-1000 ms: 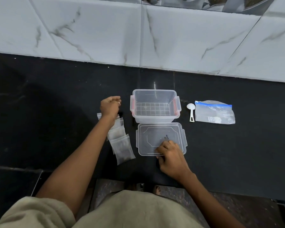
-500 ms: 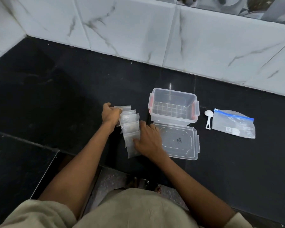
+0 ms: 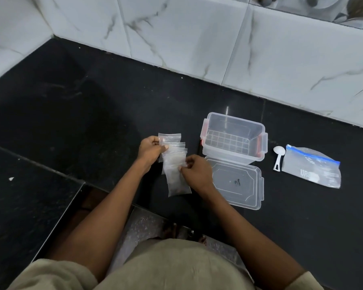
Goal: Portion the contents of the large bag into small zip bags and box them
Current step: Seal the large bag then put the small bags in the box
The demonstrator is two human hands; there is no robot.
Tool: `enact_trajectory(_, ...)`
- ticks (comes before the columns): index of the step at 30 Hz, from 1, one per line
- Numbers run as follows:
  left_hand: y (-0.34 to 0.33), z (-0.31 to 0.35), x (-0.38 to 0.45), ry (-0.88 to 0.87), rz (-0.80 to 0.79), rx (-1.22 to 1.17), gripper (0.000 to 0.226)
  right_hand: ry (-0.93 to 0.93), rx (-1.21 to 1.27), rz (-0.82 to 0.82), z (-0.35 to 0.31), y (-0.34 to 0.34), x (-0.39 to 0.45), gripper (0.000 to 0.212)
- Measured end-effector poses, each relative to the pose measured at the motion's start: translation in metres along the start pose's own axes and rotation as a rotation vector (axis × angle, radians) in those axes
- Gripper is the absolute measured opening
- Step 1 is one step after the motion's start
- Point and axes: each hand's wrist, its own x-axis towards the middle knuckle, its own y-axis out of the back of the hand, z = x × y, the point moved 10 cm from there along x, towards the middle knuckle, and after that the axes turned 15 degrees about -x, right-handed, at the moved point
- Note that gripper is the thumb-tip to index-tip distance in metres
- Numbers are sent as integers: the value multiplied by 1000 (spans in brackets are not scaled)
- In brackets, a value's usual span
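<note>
Left hand curls its fingers round the top of a fanned stack of small zip bags. Right hand pinches one bag's edge. Further right sit the clear box, its lid, a spoon and the large bag.

We see a black stone counter with faint pale smears, glossy enough to catch a small glint of light. Behind the counter rises a wall of white marble-look tiles with grey veins, turning a corner at the counter's far left end.
</note>
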Motion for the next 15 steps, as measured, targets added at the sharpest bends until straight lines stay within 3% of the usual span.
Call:
enact_trajectory(4,-8,-2,-7,9,-101,18,14,-23,144,11,8,3,2,9)
enact_trajectory(9,-10,-11,-11,45,-99,-43,27,-9,241,32,6,9,4,12)
enact_trajectory(15,-22,-13,-25,66,-112,-116,21,-46,348,59,9,6,2,10)
